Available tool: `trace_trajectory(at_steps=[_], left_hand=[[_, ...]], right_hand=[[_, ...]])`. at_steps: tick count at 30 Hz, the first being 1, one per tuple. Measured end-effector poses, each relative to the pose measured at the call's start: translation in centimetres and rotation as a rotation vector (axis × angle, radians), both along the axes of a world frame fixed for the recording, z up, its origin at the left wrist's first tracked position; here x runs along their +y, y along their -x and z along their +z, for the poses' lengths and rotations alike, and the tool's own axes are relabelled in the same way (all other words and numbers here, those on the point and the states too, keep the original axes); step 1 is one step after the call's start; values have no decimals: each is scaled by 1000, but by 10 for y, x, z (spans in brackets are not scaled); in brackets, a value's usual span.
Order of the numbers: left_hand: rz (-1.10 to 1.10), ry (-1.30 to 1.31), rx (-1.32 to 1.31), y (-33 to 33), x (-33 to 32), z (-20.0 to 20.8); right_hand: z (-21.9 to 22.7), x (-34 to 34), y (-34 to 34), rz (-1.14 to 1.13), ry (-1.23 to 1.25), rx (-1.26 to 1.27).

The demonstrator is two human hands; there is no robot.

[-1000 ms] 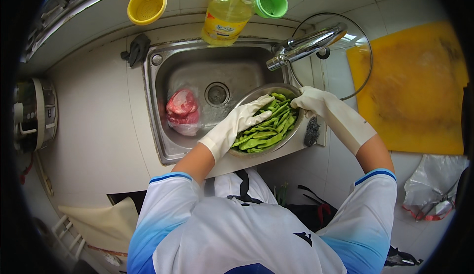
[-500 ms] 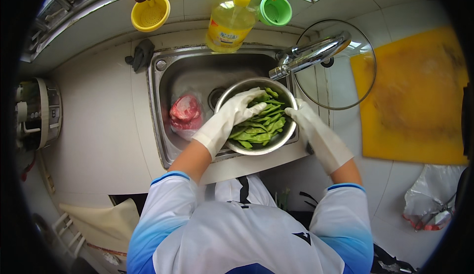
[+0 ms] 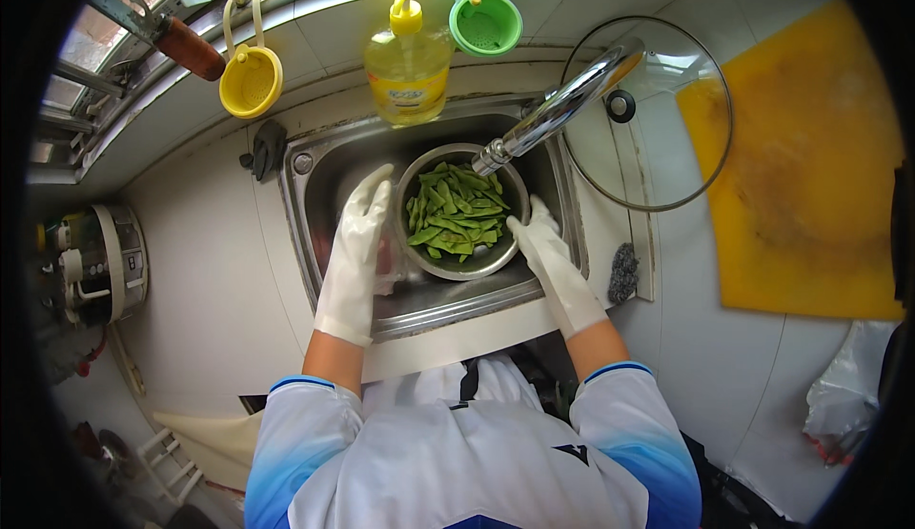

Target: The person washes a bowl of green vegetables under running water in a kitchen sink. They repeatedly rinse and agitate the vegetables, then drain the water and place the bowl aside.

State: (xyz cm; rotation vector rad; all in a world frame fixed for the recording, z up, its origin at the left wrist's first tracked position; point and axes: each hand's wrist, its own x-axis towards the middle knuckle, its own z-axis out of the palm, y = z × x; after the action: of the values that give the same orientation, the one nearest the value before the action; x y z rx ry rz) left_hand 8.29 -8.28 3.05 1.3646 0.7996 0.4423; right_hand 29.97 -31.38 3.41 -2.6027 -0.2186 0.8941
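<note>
A round metal bowl [image 3: 416, 254] of flat green bean pods [image 3: 456, 210] sits in the steel sink [image 3: 319, 152], its far right rim beneath the faucet's spout [image 3: 493, 155]. My right hand [image 3: 553, 248], in a white rubber glove, holds the bowl's right rim, with the thumb over the edge. Along the left side, my gloved left hand [image 3: 357, 233] stretches its fingers forward, close to the bowl and holding nothing. Red meat in clear plastic [image 3: 384, 260] lies in the sink, mostly hidden behind that hand.
A yellow soap pump bottle [image 3: 408, 71] stands behind the sink. Yellow [image 3: 251, 83] and green [image 3: 486, 24] strainers hang at the back. To the right are a glass lid [image 3: 658, 148], a scouring pad [image 3: 623, 274] and a yellow cutting board [image 3: 801, 167]. A dark cloth [image 3: 268, 151] lies back left.
The bowl has moved down into the sink, under the spout. My left hand has left the bean pods for the bowl's left side; my right hand has stayed at the right rim.
</note>
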Motion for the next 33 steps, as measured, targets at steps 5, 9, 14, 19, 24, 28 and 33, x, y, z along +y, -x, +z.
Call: trace_trajectory(at_steps=[5,9,14,19,24,28,33], left_hand=[[58,101,23,24,-3,6],[67,180,41,20,-9,4],[24,110,139,21,-16,-16],[-91,14,244,-33,-11,-29],[-612,-570,728,-87,-26,-54],[-974,-967,737,-58,-86,-59],[-765,-796,521,-3,-89,-55]], right_hand=[[106,23,-29,10,-654,-653],[84,34,-77,260,-711,-403],[76,32,-38,195,-731,-360],[52,-23,19,382,-782,-626],[-2,-63,54,633,-512,-529],[-11,-65,57,552,-456,-477],[-10,-66,57,539,-446,-445]])
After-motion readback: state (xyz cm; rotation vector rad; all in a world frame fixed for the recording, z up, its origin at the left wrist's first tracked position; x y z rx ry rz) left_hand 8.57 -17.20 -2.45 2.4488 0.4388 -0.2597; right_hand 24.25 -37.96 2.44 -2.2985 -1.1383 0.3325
